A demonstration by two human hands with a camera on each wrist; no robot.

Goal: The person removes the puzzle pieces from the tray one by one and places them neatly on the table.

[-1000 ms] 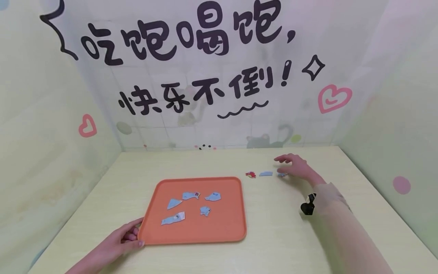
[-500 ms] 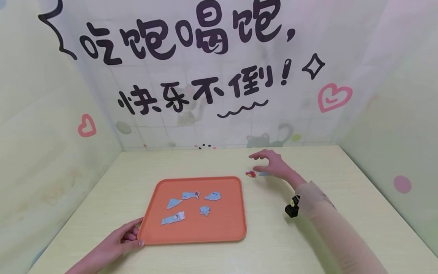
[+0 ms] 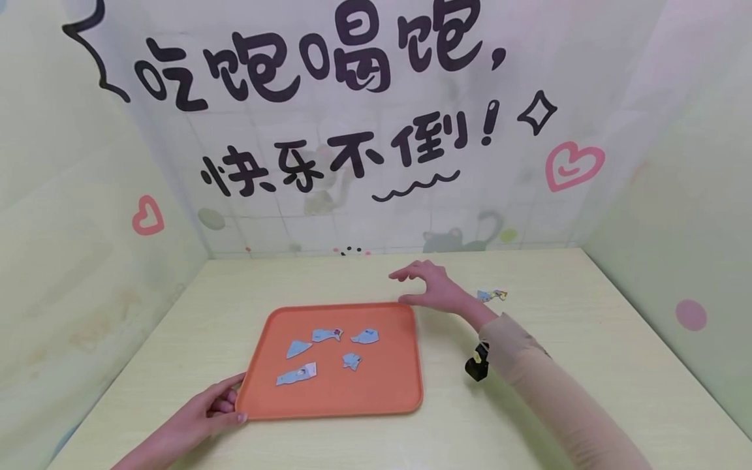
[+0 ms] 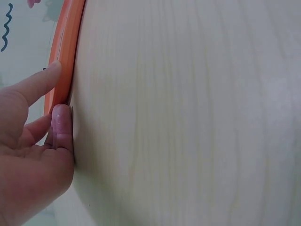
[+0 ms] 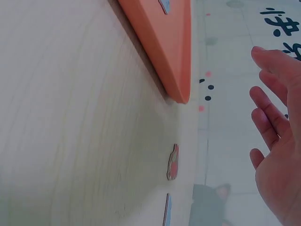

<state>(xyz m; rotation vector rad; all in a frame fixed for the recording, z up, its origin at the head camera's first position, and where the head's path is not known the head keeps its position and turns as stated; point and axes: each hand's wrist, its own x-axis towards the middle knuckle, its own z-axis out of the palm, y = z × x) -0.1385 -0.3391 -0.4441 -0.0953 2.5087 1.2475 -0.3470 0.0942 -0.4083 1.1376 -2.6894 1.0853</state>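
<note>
An orange tray (image 3: 384, 385) lies on the table with several flat, light-blue printed pieces on it, among them a long one (image 3: 296, 374) and a small jagged one (image 3: 352, 361). My left hand (image 3: 214, 408) grips the tray's near left corner, thumb against the rim and the other fingers bent at its edge. Above the tray's far right corner hovers my right hand (image 3: 431, 287), fingers spread in a loose curve and holding nothing. The right wrist view shows a red piece (image 5: 173, 162) and a thin blue piece (image 5: 167, 209) on the table; the hand covers both in the head view.
Right of the right hand, a small blue printed piece (image 3: 484, 296) and a yellowish one (image 3: 500, 294) lie on the pale wooden table (image 3: 564, 313). A wall (image 3: 329, 228) with lettering stands behind the table. A black device (image 3: 477, 364) is worn at the right wrist.
My right hand has moved left from over the pieces at the back right to the tray's far right corner, uncovering two pieces. The left hand keeps its grip on the tray.
</note>
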